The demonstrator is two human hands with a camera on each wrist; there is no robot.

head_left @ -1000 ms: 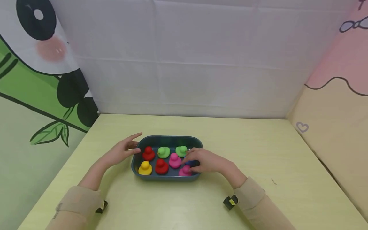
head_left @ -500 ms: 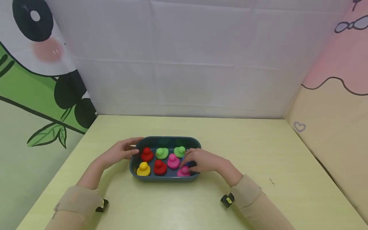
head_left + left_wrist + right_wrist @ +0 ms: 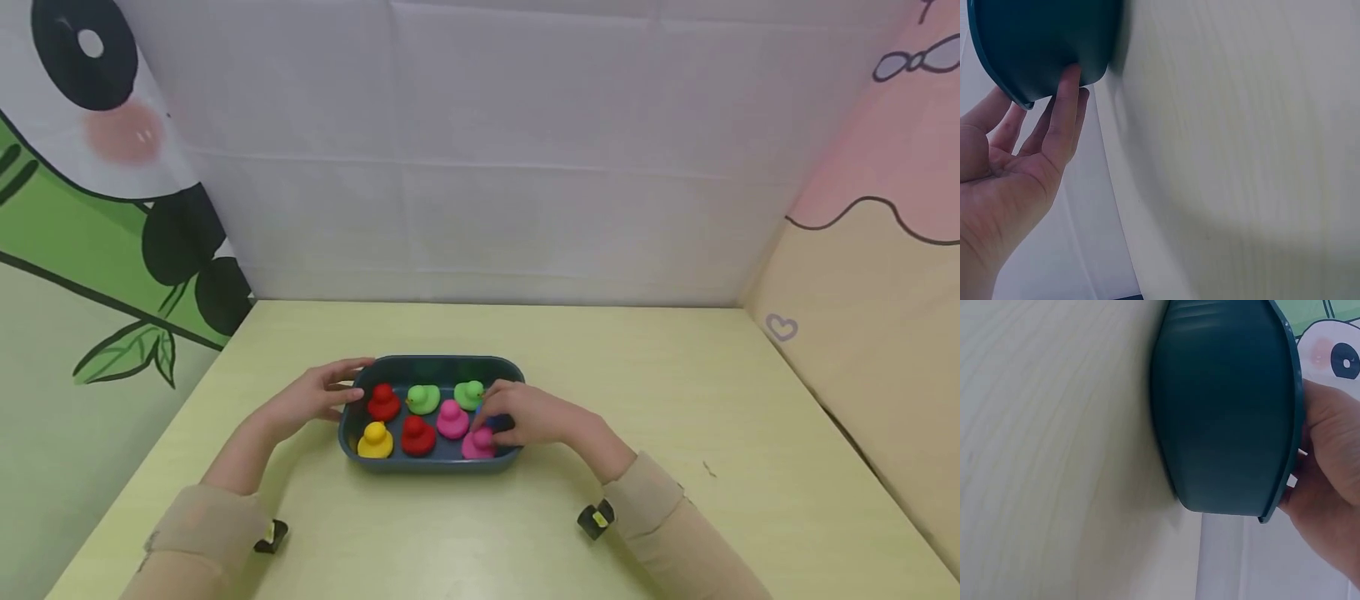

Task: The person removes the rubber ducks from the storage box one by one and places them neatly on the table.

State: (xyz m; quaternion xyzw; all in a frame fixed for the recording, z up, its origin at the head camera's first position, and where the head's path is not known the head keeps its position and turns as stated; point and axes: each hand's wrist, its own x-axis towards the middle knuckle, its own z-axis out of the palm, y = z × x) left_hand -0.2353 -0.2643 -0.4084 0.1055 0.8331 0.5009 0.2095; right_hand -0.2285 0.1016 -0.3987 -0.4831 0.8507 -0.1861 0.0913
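Note:
A dark teal tray (image 3: 431, 467) on the table holds small rubber ducks. My left hand (image 3: 311, 402) holds its left end, thumb at the rim and fingers against the outer wall, as the left wrist view also shows. My right hand (image 3: 528, 414) reaches over the right end, thumb and forefinger pinching the head of a pink duck (image 3: 477, 450) in the near right corner. Something blue (image 3: 492, 415) is mostly hidden under those fingers. Another pink duck (image 3: 452, 420) sits just left of them. In the right wrist view the tray wall (image 3: 1229, 412) hides the fingertips.
Also in the tray are a yellow duck (image 3: 375, 442), a near red duck (image 3: 417, 437), a far red duck (image 3: 383, 403) and two green ducks, one (image 3: 423, 399) mid-tray, the other (image 3: 469, 394) farther right. A white cloth wall (image 3: 480, 208) stands behind the table (image 3: 637, 358).
The right thumb and forefinger have shifted slightly about the near pink duck, whose head now shows more. The left fingers have come closer along the tray's end. The view has shifted a little.

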